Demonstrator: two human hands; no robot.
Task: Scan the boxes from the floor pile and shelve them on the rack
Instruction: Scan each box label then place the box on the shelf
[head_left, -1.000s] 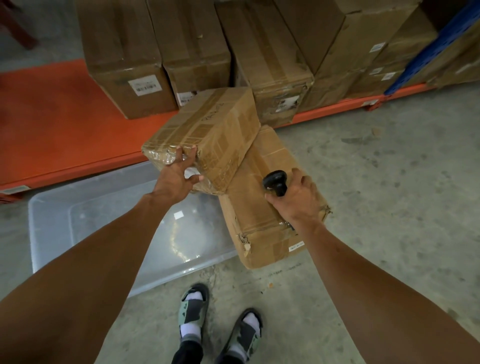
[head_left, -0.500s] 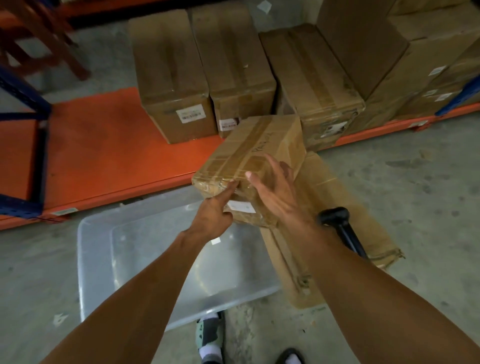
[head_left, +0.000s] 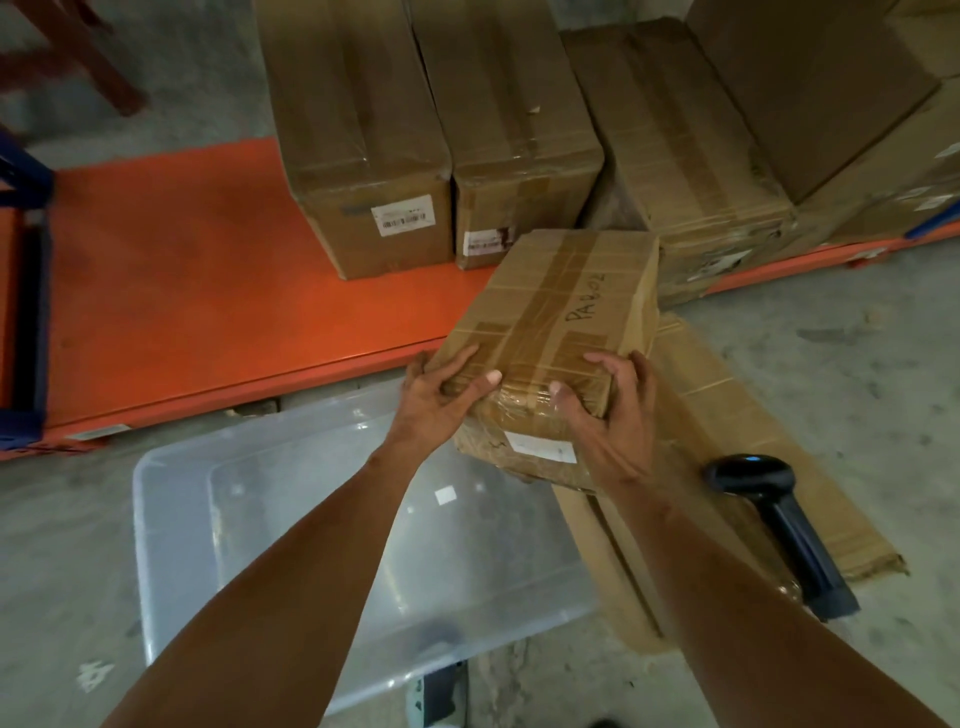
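I hold a taped cardboard box (head_left: 561, 317) with handwriting on top and a white label on its near face. My left hand (head_left: 441, 400) grips its near left corner, and my right hand (head_left: 613, 415) grips its near right corner. The box hangs above the front edge of the orange rack shelf (head_left: 197, 291). Beneath it on the floor lies a larger flat cardboard box (head_left: 727, 415). The black handheld scanner (head_left: 779, 519) lies on that floor box, free of both hands.
Several cardboard boxes (head_left: 363, 135) stand in a row on the shelf, to the right of a bare orange stretch. A clear plastic bin (head_left: 322, 519) sits on the concrete floor under my arms. A blue rack post (head_left: 26, 312) stands at the left.
My right hand let go of the scanner, which now lies on the floor box, and took hold of the box's right corner. The box moved toward the shelf.
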